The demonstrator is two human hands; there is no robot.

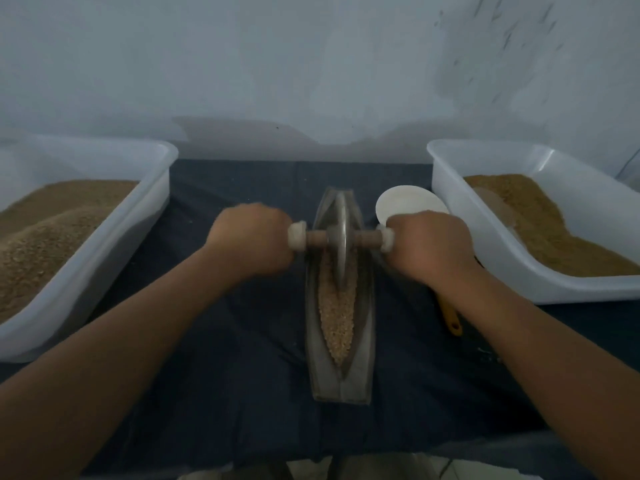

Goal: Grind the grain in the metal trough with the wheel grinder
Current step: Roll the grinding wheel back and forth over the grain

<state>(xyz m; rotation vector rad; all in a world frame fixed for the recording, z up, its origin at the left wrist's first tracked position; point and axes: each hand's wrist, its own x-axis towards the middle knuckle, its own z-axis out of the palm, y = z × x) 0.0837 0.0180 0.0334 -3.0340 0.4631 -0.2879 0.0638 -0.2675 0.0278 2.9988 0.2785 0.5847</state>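
Observation:
A narrow boat-shaped metal trough point(364, 358) lies lengthwise on the dark cloth in front of me. Pale grain point(337, 317) fills its groove from the middle to the near tip. The wheel grinder point(341, 237) stands on edge in the far half of the trough, its wooden axle running left to right. My left hand point(251, 237) grips the left end of the axle. My right hand point(427, 242) grips the right end. Both arms are stretched out forward and slightly blurred.
A white plastic tub point(86, 268) heaped with brown grain stands at the left. Another white tub point(485, 237) with brown meal stands at the right. A white scoop point(408, 202) with a yellow handle point(452, 320) lies between the trough and the right tub. A pale wall rises behind.

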